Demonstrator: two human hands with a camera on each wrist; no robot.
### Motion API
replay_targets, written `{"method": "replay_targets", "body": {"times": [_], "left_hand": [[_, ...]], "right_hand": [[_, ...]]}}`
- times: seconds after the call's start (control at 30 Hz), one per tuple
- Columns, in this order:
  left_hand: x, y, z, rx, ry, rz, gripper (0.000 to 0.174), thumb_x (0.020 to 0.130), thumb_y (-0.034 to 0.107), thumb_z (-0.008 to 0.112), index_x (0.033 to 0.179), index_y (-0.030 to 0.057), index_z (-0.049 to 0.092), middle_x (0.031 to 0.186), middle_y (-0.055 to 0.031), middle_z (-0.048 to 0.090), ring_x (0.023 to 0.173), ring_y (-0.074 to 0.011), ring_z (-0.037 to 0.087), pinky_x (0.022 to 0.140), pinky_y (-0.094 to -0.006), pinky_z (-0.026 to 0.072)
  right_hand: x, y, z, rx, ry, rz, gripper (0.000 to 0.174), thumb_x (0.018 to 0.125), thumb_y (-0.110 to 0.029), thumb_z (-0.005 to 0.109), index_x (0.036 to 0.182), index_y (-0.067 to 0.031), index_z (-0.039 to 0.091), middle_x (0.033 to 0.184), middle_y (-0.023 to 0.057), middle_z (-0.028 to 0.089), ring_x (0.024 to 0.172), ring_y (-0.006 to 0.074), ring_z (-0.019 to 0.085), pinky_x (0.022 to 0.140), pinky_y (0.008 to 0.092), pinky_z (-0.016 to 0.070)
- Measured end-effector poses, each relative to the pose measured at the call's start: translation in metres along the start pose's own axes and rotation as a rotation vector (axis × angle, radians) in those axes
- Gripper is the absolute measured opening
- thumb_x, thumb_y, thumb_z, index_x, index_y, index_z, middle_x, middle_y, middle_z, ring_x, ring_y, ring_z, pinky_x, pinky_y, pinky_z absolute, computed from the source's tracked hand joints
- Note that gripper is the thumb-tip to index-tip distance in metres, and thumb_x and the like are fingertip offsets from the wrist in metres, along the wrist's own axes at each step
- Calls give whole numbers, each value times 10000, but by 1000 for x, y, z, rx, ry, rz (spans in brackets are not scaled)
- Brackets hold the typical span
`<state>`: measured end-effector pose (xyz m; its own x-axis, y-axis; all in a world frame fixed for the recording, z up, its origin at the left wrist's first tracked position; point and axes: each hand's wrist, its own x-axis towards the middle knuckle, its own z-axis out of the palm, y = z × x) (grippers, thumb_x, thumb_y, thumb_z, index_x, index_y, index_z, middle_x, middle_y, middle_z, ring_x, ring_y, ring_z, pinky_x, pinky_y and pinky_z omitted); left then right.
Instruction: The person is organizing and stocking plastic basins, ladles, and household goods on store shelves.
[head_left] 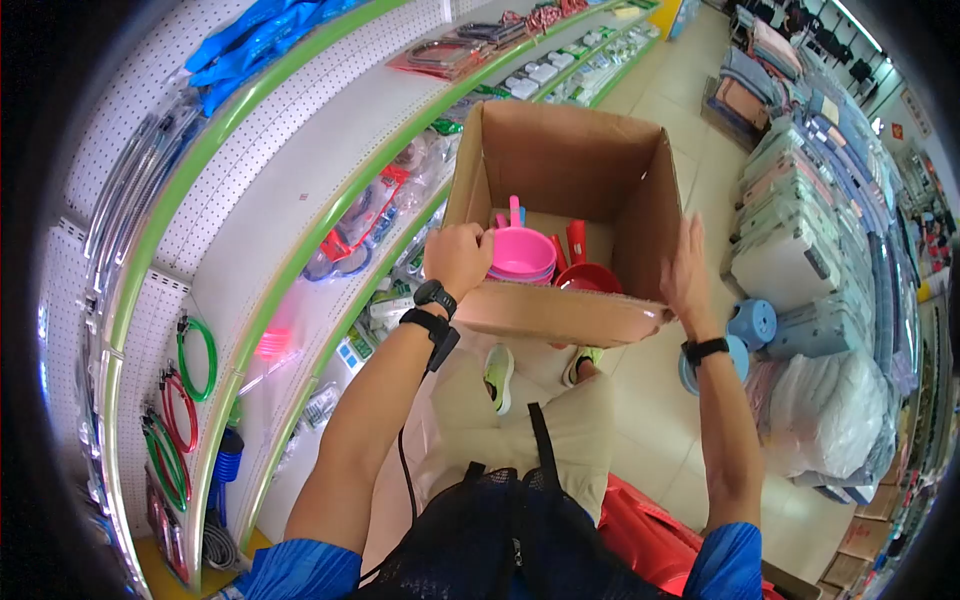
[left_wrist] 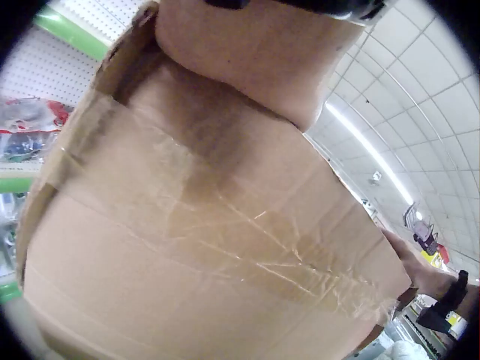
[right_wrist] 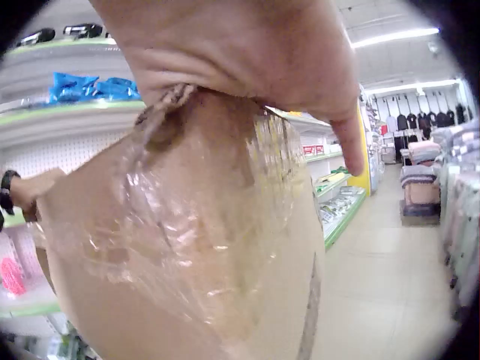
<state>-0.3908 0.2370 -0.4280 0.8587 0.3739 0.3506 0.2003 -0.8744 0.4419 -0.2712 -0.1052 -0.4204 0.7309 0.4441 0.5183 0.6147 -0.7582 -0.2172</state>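
Note:
An open cardboard box [head_left: 570,312] is held up in front of the body between both hands. My left hand [head_left: 460,262] grips its near left corner, fingers curled over the rim. Against the near right corner lies my right hand [head_left: 688,270], its fingers straight along the outside. Inside the box are a pink pan [head_left: 522,252], a red pan [head_left: 592,278] and several handles. The left wrist view shows the taped cardboard side [left_wrist: 150,225] below the left hand [left_wrist: 255,60]. Creased clear tape covers the box [right_wrist: 187,262] under the right hand [right_wrist: 240,52].
Curved shelves with green edges [head_left: 330,240] run along the left, bearing packaged goods and coiled cables [head_left: 197,360]. On the right stand stacked textiles [head_left: 800,250] and blue stools [head_left: 752,322]. Tiled floor [head_left: 640,420] runs between them, with a red item [head_left: 650,535] at the lower right.

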Motion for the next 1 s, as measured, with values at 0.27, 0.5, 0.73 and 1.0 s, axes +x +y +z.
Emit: {"method": "replay_targets", "body": {"times": [0.27,0.5,0.73,1.0], "left_hand": [[-15,-22,-10,-22,6,-18,308,861,300,611,713,53,718,698,-189,662,661,-391,640,687,-485,502],[-18,-8,0,-7,10,62,295,863,274,589,712,50,706,728,-183,674,728,-365,644,747,-482,452],[-15,-16,1,-9,32,84,272,857,283,617,741,60,721,740,-165,680,740,-344,645,737,-472,454],[26,-11,-19,-279,-163,-42,319,848,363,676,759,61,722,719,-128,688,677,-299,654,644,-392,471]], "right_hand": [[-17,-17,16,116,-231,507,308,874,-114,588,1084,104,530,968,348,619,962,515,593,825,536,481],[-28,-3,8,174,-193,536,254,883,-110,575,1056,75,547,1002,343,627,974,502,600,825,530,486],[-5,-4,17,129,-269,622,248,876,-114,592,1030,74,543,989,333,635,962,496,612,803,517,495],[-12,25,17,282,-229,534,279,889,-77,578,1114,79,527,1012,330,625,972,487,607,822,497,485]]}}
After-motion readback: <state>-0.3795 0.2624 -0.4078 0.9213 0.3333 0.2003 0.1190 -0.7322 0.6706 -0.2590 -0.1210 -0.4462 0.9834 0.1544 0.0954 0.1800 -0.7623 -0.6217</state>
